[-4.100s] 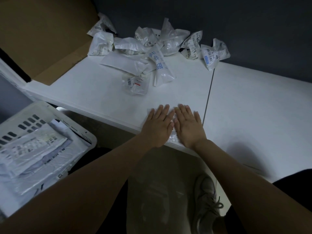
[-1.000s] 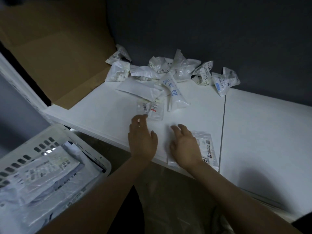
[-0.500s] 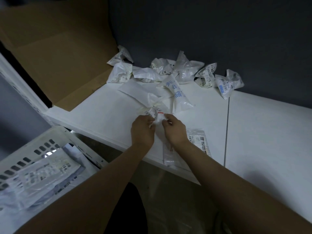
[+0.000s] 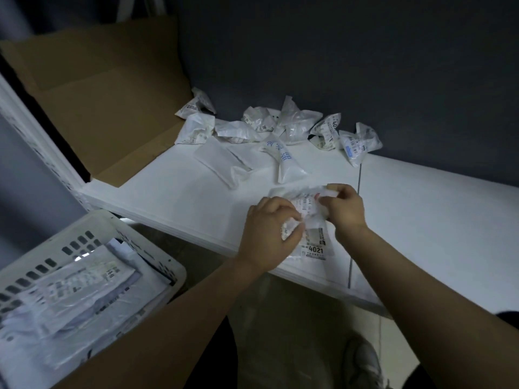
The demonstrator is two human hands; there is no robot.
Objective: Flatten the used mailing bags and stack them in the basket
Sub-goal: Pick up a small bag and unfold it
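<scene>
Hands first: my left hand and right hand both pinch 1 crumpled mailing bag just above the desk's near edge, over a flattened bag marked 4021; the basket sits lower left.

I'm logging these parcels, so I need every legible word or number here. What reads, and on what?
"4021": white label on the flat clear mailing bag.
"40": rear crumpled white bag, the rest lost in creases.
Blue print on the long white pouch: blurred, unreadable.
Labels on the small clear crumpled bag, the barcoded crumpled bag and the flattened bags in the white plastic basket: too small to read.
</scene>
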